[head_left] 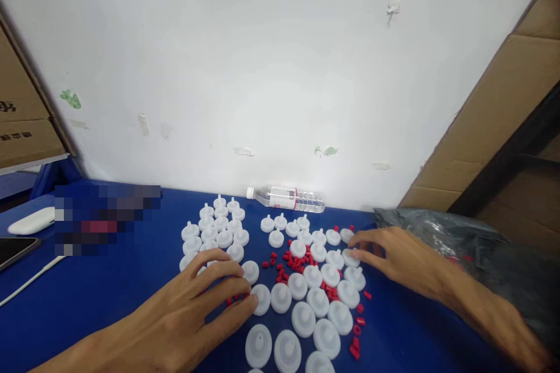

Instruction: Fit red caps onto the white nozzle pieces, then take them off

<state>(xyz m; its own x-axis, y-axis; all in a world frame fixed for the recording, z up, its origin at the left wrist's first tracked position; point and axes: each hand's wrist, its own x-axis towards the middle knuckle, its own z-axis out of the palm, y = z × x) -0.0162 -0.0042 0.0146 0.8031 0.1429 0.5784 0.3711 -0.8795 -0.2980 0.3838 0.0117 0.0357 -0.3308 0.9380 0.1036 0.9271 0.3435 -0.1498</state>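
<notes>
My left hand [188, 309] is palm down among many white plastic discs with stubby nozzles. Its fingers are spread, and the index fingertip touches the edge of one white disc [262, 299]. Some discs and a few red bits are partly hidden beneath it. At the right side of the spread, my right hand [385, 253] reaches in with thumb and fingers apart. Its fingertips touch or nearly touch a white disc [349, 257] and lie beside another white disc [347, 235]. Small red caps [297, 263] are scattered between the discs, with more red caps [359, 322] along the right.
A clear plastic bottle [286, 199] lies on the blue table [131, 245] against the white wall [262, 70]. A dark plastic bag [494, 262] is at the right, under my forearm. At far left are a phone [17, 252], a white cable [32, 282] and cardboard boxes [26, 128].
</notes>
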